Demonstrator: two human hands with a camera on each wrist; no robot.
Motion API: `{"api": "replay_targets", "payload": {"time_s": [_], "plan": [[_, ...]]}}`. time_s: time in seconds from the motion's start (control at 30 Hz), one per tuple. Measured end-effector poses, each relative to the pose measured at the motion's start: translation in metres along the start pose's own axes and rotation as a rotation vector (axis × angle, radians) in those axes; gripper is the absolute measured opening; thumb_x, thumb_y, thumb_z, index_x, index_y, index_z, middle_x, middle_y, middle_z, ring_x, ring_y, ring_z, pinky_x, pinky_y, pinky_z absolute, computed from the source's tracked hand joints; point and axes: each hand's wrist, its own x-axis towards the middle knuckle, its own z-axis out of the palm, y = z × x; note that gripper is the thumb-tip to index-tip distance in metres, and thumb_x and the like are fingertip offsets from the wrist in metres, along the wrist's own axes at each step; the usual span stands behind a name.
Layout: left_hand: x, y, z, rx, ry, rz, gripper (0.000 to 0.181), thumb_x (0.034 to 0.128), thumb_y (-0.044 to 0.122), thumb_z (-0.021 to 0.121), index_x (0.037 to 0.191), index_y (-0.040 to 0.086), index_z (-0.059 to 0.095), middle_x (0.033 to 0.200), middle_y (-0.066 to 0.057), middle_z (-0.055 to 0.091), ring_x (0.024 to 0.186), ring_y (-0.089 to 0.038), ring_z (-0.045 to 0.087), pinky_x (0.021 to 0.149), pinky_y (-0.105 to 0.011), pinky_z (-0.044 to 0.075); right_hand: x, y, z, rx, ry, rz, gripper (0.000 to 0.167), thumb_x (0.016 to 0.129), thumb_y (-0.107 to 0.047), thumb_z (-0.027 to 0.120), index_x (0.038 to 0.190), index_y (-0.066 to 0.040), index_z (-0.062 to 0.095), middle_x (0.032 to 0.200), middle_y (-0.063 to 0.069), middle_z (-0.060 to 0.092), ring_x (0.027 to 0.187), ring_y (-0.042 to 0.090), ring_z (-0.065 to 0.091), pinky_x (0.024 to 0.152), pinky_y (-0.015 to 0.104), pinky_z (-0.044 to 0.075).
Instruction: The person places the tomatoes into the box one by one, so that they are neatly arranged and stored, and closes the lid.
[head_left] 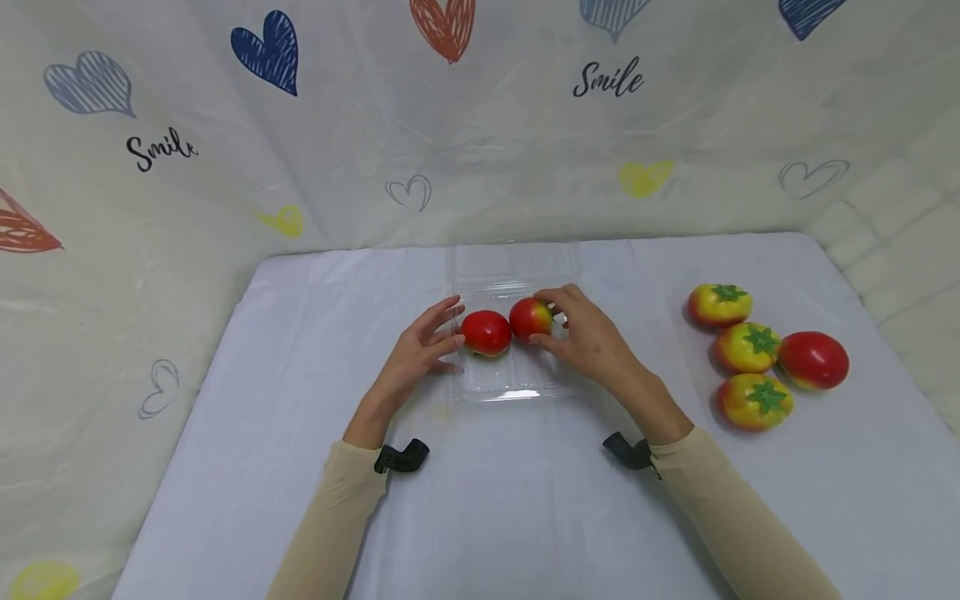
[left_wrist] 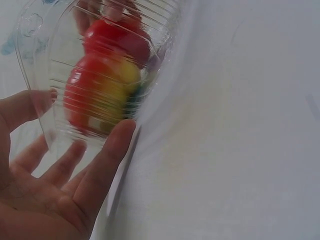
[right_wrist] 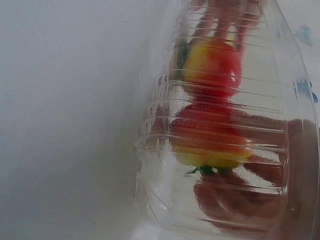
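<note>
As the right hand is gripping one tomato, the left hand is flanking the clear container

Right thumb and fingers are holding that tomato, which is sitting inside the container. Left fingers are lying loosely spread at the container's left wall, not gripping any tomato; cannot tell whether they are pressing on the plastic. A second tomato is lying inside too, just left of the gripped one, between the hands. Clear lid is lying back on the far side. Black wrist devices are sitting by both cuffs, and beige sleeves are coming in from the near edge. Well to the right, three tomatoes with green tops are forming a row on the white-covered table; a redder tomato is resting just beside them. Behind, a pale backdrop is showing hearts and "Smile" lettering.
</note>
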Motion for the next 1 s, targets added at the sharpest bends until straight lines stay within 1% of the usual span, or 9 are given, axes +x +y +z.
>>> {"api": "replay_targets", "payload": {"time_s": [0.13, 0.43, 0.57, 0.87, 1.0], "plan": [[-0.0007, 0.0003, 0.0001, -0.003, 0.002, 0.002, 0.069, 0.1003, 0.022, 0.069, 0.161, 0.03, 0.038, 0.165, 0.004, 0.044, 0.15, -0.029, 0.046, 0.081, -0.034, 0.066, -0.0008, -0.0002, -0.0004, -0.017, 0.006, 0.001, 0.068, 0.088, -0.021, 0.084, 0.148, -0.012, 0.052, 0.138, 0.013, 0.056, 0.123, 0.033, 0.062, 0.099, 0.049, 0.061], [-0.0009, 0.0004, 0.0001, 0.012, 0.003, 0.009, 0.069, 0.0999, 0.023, 0.069, 0.161, 0.031, 0.038, 0.165, 0.005, 0.044, 0.15, -0.029, 0.047, 0.082, -0.036, 0.066, -0.001, 0.0022, -0.0009, 0.022, -0.001, -0.014, 0.069, 0.088, -0.019, 0.084, 0.147, -0.009, 0.052, 0.137, 0.015, 0.056, 0.121, 0.032, 0.06, 0.098, 0.049, 0.061], [-0.0012, 0.0006, -0.0001, 0.016, 0.005, 0.006, 0.069, 0.1, 0.023, 0.069, 0.161, 0.031, 0.038, 0.164, 0.005, 0.045, 0.15, -0.028, 0.047, 0.082, -0.036, 0.066, -0.0017, 0.0031, -0.0011, 0.028, -0.003, -0.016, 0.068, 0.087, -0.018, 0.084, 0.147, -0.01, 0.052, 0.136, 0.014, 0.055, 0.12, 0.032, 0.06, 0.098, 0.05, 0.061], [-0.0013, 0.0011, 0.0002, 0.015, 0.001, 0.013, 0.07, 0.0999, 0.024, 0.069, 0.162, 0.029, 0.037, 0.166, 0.002, 0.043, 0.151, -0.031, 0.046, 0.082, -0.036, 0.066, -0.004, 0.005, -0.0037, 0.026, -0.03, -0.014, 0.072, 0.087, -0.02, 0.085, 0.149, -0.011, 0.05, 0.141, 0.014, 0.053, 0.124, 0.034, 0.061, 0.098, 0.051, 0.061], [-0.001, 0.0003, -0.0002, -0.002, 0.001, 0.014, 0.069, 0.1002, 0.023, 0.069, 0.161, 0.028, 0.038, 0.165, 0.003, 0.044, 0.15, -0.03, 0.046, 0.081, -0.035, 0.066, -0.0054, 0.0056, -0.0048, 0.029, -0.05, -0.029, 0.072, 0.086, -0.02, 0.086, 0.148, -0.011, 0.052, 0.139, 0.014, 0.054, 0.124, 0.034, 0.062, 0.098, 0.051, 0.061]]}}
